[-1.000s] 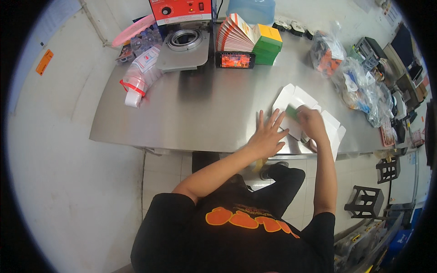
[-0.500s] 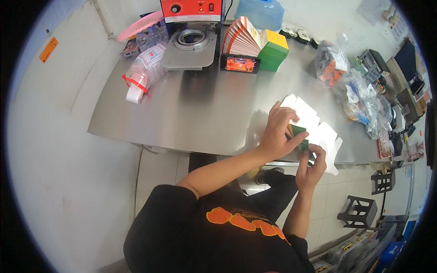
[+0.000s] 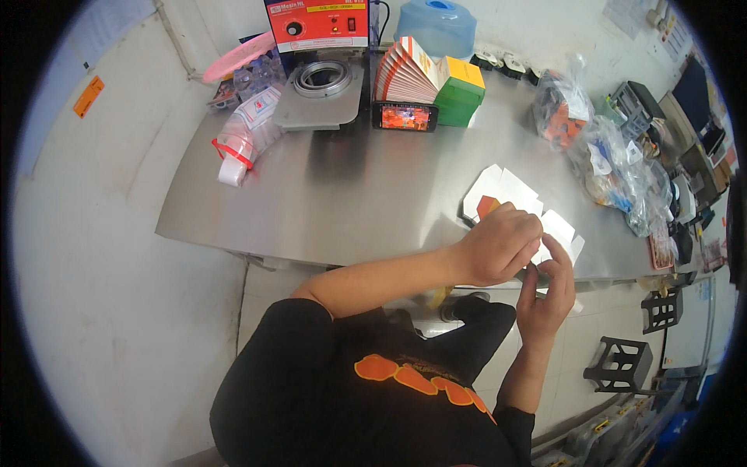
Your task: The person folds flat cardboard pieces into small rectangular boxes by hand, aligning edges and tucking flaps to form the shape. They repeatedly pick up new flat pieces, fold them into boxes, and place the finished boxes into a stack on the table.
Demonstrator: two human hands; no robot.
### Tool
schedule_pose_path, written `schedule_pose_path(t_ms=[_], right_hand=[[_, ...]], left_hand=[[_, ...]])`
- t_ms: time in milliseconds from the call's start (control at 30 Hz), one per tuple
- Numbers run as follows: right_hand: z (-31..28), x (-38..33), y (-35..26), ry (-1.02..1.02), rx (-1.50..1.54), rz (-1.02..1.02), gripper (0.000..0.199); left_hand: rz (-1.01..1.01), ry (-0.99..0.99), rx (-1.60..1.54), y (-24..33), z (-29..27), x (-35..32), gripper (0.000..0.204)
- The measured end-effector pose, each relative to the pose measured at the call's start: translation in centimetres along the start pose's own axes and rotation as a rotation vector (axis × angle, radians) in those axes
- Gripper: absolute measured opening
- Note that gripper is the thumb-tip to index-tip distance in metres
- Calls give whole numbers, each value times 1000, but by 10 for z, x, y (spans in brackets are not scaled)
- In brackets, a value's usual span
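Over the near edge of the steel table, my hands work on an unfolded paper carton (image 3: 504,187). Its white inner side faces up, and a bit of orange and yellow print shows beside my left wrist. My left hand (image 3: 502,245) is closed, its fingers curled down on the carton's near part. Just to the right, my right hand (image 3: 547,296) pinches the carton's near edge between thumb and fingers, tips close to the left hand's. The exact fold under the fingers is hidden by the hands.
A red-fronted machine with a metal ring (image 3: 323,78) stands at the back. Beside it are a propped phone (image 3: 405,117), fanned flat cartons (image 3: 405,74), a green-yellow carton stack (image 3: 459,97) and a blue water jug (image 3: 437,31). Plastic bags (image 3: 615,171) lie right; a dark stool (image 3: 622,364) stands below.
My left hand has turned over and moved right and down, from spread fingers to a curled grip. My right hand has shifted slightly right. The green panel between them is now mostly covered.
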State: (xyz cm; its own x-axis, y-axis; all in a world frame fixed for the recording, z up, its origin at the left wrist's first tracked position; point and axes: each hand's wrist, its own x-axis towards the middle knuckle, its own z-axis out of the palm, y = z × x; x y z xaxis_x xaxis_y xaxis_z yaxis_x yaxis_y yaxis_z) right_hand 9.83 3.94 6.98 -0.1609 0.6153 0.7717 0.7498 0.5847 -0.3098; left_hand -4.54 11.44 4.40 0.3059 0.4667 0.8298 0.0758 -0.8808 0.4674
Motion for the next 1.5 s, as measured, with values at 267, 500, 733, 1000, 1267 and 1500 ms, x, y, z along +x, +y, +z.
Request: schedule_pose_path(t_ms=[267,500,733,1000,1267,1500], right_hand=[[0,-20,-1,146,101,-22,17],[-21,-22,15,5,761,355,26],[-4,-34,14,484,138,191,38],[21,-7,-5,618,719,692,40],[60,-29,-3,225,79,-158,21],[85,-40,-19,384,1071,803,11]], left_hand=[[29,40,-58,27,-3,2,10],[119,-87,-141,39,-15,9,17],[167,300,172,27,-30,30,16],[71,-91,64,38,-1,-29,46],[-809,172,-332,39,-47,-14,26],[-358,123,174,21,-19,-72,25]])
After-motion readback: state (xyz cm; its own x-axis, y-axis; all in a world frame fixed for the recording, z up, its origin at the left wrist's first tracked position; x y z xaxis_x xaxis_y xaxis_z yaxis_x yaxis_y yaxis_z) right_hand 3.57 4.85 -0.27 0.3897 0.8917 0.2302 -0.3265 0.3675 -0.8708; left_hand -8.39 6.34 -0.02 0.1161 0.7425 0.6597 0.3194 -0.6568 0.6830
